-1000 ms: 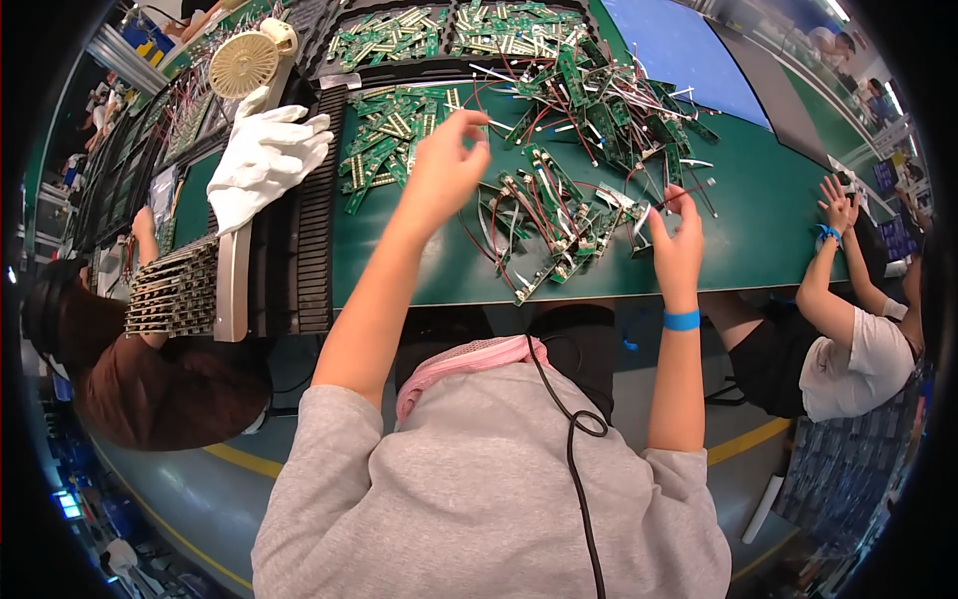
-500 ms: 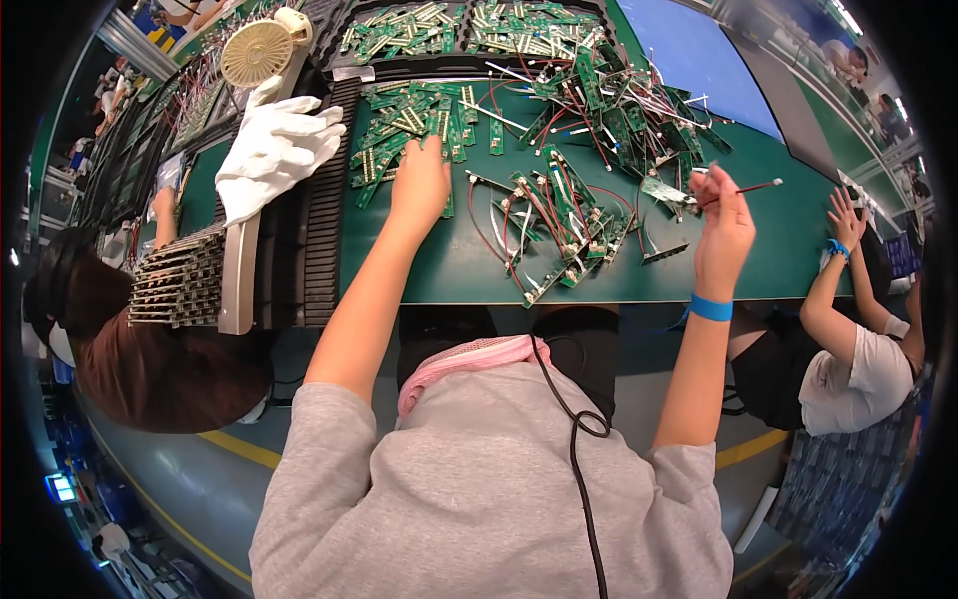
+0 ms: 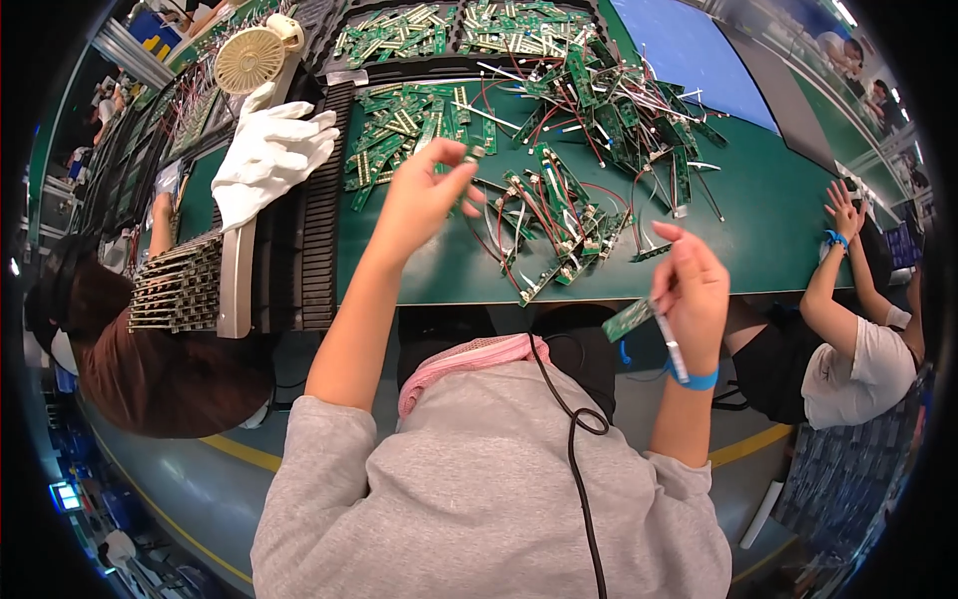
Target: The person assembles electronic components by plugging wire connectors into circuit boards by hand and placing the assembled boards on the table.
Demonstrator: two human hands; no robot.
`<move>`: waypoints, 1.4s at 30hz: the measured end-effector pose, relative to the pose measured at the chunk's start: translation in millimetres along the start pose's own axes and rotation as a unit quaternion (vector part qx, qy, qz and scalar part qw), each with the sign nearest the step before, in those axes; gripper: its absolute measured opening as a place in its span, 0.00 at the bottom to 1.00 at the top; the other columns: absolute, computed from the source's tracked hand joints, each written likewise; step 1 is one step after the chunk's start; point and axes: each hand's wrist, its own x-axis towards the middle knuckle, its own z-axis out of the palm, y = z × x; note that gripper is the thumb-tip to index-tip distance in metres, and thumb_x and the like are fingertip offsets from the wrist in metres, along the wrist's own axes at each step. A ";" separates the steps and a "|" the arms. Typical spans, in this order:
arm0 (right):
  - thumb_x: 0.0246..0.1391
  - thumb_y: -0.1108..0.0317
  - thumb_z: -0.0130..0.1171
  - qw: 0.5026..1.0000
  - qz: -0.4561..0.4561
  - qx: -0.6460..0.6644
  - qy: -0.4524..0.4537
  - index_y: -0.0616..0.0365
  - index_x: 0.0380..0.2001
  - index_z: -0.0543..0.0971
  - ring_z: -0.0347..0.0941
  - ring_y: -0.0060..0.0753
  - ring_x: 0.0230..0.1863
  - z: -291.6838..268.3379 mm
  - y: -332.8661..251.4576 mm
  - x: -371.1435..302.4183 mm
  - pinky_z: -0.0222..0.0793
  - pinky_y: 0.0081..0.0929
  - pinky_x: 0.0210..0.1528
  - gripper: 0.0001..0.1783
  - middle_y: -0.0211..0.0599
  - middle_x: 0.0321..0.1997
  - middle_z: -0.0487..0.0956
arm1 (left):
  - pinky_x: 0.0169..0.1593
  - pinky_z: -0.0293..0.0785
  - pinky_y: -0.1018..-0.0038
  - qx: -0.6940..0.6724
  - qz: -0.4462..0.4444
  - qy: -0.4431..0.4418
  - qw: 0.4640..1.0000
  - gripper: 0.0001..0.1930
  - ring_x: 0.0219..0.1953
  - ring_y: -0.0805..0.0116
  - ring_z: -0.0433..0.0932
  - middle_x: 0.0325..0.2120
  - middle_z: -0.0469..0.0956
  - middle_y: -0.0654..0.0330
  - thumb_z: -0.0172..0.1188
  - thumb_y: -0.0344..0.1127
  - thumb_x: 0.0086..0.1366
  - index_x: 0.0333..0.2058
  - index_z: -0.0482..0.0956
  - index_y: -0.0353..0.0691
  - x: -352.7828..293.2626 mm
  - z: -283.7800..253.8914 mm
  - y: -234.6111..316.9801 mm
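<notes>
My left hand (image 3: 424, 195) is pinched above the near side of a pile of green circuit boards (image 3: 384, 150). A small circuit board (image 3: 475, 155) juts up from its thumb and fingers, seen nearly edge-on. Over the table's front edge, my right hand (image 3: 696, 290) has its fingers closed on another green circuit board (image 3: 629, 319), which points left. A white flat cable (image 3: 670, 344) hangs from that grip toward my wrist. Between the hands lies a cluster of boards with red and white wires (image 3: 564, 230). Behind it is a larger tangled heap of wired boards (image 3: 619, 105).
A black tray (image 3: 399, 72) of boards stands at the back. To the left are a black ridged rack (image 3: 319, 210), white gloves (image 3: 264, 160) and a small beige fan (image 3: 249, 60). A blue sheet (image 3: 689, 60) lies back right. Co-workers sit on both sides.
My left hand has lifted off the board pile and moved slightly right and nearer, holding a board. My right hand has come down from beside the wired heap toward me, with a board and cable.
</notes>
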 end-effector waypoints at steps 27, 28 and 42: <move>0.46 0.76 0.59 0.968 -0.121 -0.211 -0.058 0.65 0.23 0.75 0.62 0.18 0.16 46.0 -2.4 -34.7 0.57 0.17 0.18 0.04 0.32 0.18 0.69 | 0.28 0.75 0.73 0.331 0.238 -0.130 0.904 0.17 0.25 0.61 0.78 0.28 0.77 0.51 0.56 0.24 0.55 0.45 0.71 0.32 -92.2 72.0 35.7; 0.46 0.76 0.59 0.962 -0.124 -0.233 -0.065 0.65 0.22 0.74 0.62 0.19 0.16 45.8 -2.4 -34.8 0.56 0.17 0.17 0.05 0.33 0.18 0.69 | 0.28 0.75 0.73 0.331 0.238 -0.130 0.904 0.17 0.25 0.61 0.78 0.28 0.77 0.51 0.56 0.24 0.55 0.45 0.71 0.32 -93.2 72.0 34.3; 0.46 0.77 0.55 0.935 -0.117 -0.294 -0.160 0.65 0.26 0.72 0.68 0.38 0.24 44.0 -0.5 -37.9 0.63 0.29 0.26 0.03 0.40 0.24 0.69 | 0.26 0.74 0.70 0.235 -0.013 -0.208 0.949 0.19 0.25 0.58 0.79 0.22 0.77 0.51 0.54 0.27 0.57 0.48 0.64 0.38 -99.1 72.3 39.4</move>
